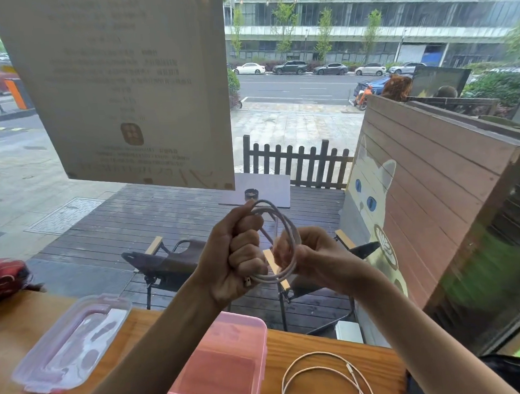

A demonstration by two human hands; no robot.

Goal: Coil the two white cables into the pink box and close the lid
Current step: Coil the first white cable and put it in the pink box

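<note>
Both hands are raised in front of the window with one white cable (287, 225) wound into loops between them. My left hand (238, 258) is fisted around the left side of the coil, a plug end poking out below the fist. My right hand (313, 257) pinches the coil's right side. Below on the wooden counter stands the open pink box (254, 332), nothing visible inside it. A second white cable (322, 371) lies loosely looped to the right of the box. The clear lid (70, 342) rests upside down to the left of the box.
The wooden counter (305, 345) runs along a large window. A red object (4, 276) sits at the far left of the counter. A dark object (413, 384) lies at the counter's right end. A paper notice (120, 83) hangs on the glass.
</note>
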